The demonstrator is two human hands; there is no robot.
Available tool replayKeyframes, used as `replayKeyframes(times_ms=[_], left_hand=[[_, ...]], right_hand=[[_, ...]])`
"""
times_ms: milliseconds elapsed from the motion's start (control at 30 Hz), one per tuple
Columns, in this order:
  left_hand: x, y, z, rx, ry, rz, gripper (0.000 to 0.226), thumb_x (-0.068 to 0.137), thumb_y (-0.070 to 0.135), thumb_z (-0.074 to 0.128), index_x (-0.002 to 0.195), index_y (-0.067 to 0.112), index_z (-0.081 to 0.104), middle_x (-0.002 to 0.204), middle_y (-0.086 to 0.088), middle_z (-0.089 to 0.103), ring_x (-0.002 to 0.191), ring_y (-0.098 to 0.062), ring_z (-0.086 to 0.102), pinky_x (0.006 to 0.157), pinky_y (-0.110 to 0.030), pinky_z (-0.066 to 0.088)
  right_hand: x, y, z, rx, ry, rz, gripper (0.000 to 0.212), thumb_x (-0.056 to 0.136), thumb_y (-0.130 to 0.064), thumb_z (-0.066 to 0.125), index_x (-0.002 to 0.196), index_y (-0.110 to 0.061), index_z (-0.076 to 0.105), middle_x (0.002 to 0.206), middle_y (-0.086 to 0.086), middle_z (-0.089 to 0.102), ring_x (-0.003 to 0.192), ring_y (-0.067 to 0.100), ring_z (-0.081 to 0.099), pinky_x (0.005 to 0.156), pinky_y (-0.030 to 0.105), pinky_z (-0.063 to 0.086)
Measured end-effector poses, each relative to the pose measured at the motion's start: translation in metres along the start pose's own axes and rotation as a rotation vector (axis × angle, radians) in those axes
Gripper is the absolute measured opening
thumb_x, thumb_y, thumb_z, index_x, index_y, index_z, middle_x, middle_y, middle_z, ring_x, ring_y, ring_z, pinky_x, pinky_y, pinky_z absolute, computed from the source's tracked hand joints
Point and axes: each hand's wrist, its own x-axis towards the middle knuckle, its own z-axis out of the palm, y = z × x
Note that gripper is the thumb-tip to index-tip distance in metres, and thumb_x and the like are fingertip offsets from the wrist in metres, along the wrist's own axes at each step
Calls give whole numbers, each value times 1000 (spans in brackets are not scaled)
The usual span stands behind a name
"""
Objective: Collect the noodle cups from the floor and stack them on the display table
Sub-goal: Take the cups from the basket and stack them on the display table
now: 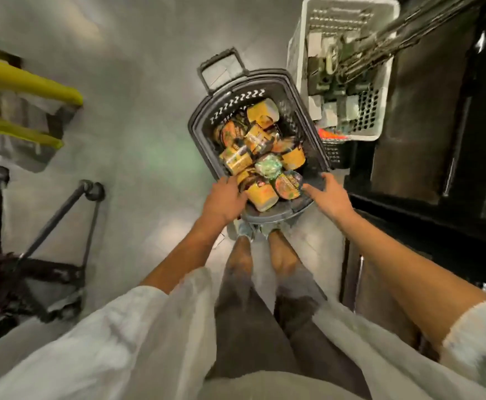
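A dark plastic shopping basket (291, 90) stands on the floor in front of my feet, filled with several yellow and orange noodle cups (260, 140). My left hand (226, 199) reaches over the basket's near left rim and its fingers touch a yellow cup (260, 199) lying on its side; whether it grips the cup is unclear. My right hand (330, 194) hovers at the near right rim with fingers spread, close to a cup with a round orange lid (288, 184). A cup with a greenish lid (268, 166) lies between the others.
A white perforated crate (348, 67) with mixed items stands behind the basket on the right. Dark shelving or a counter (426, 140) runs along the right. A yellow stool (19, 90) and a black hand trolley (62, 226) stand at the left on the grey floor.
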Motion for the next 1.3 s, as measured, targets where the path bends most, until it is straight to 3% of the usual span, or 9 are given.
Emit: replayKeyframes(times_ms=[367,567,767,933,1167,1300], left_hand=[[163,-36,48,-44,86,-85,67,97,27,70,151,4,39,149,-17,42,142,-34,39,119,-42,36],[208,-43,63,-33,114,-101,91,89,21,80,159,2,26,155,-21,34,146,-35,33,123,-40,31],[244,-37,62,-46,58,-232,99,87,25,80,162,3,19,151,-20,43,141,-36,42,119,-41,37],[264,-40,53,32,-45,-251,102,79,47,88,156,7,33,146,-16,54,135,-35,53,113,-46,40],[258,-43,56,18,-51,-235,119,69,66,86,156,7,31,152,-17,35,142,-37,33,115,-47,38],[242,-42,52,-94,-61,-254,113,67,72,85,148,6,42,151,-16,32,143,-34,29,117,-46,36]], right_hand=[[186,15,78,22,8,11,73,86,-34,83,145,-9,47,140,15,57,129,34,57,103,40,47],[246,20,96,-26,44,12,91,79,-33,90,152,-15,39,149,13,50,138,33,51,117,49,43],[268,27,123,-137,193,40,108,73,-41,94,157,-13,31,150,15,46,141,37,46,113,53,40],[276,31,140,-257,344,46,101,75,-42,91,154,-13,36,147,14,49,139,37,46,105,57,44],[272,38,142,-249,411,15,96,75,-60,84,149,-15,42,141,12,52,133,33,50,103,51,48],[251,27,134,-97,377,13,97,73,-65,82,146,-14,45,138,9,50,131,28,48,102,42,47]])
